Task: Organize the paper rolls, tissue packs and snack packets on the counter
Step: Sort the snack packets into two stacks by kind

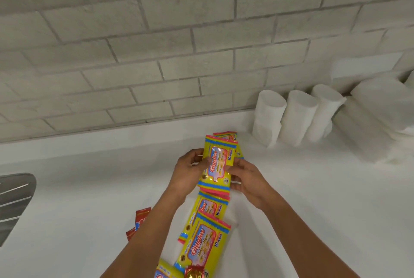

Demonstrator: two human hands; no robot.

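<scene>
Head view shows your left hand (189,169) and right hand (245,179) both pinching one yellow wipes pack (218,162) by its long edges, lifted just above the white bench (89,188). It hangs over another pack (230,137) lying near the wall, and two more packs (209,207) (202,245) trail back toward you in a loose, overlapping line.

Your grip is only at the edges, and the glossy film looks slick, so the pack could slide out if either hand eases off early. Set it down crooked on the far pack and it will probably skid off, since the wrappers look soft and uneven.

Watch your forearms: they pass directly over the nearer packs, and a dropped elbow could drag that line askew. A red snack packet (140,222) lies just beside your left forearm and could get swept toward the metal drainer (13,201) at the left edge.

Upright paper rolls (295,116) stand against the wall to the right, near the far pack; a wide swing of your right hand could topple the closest one.
</scene>
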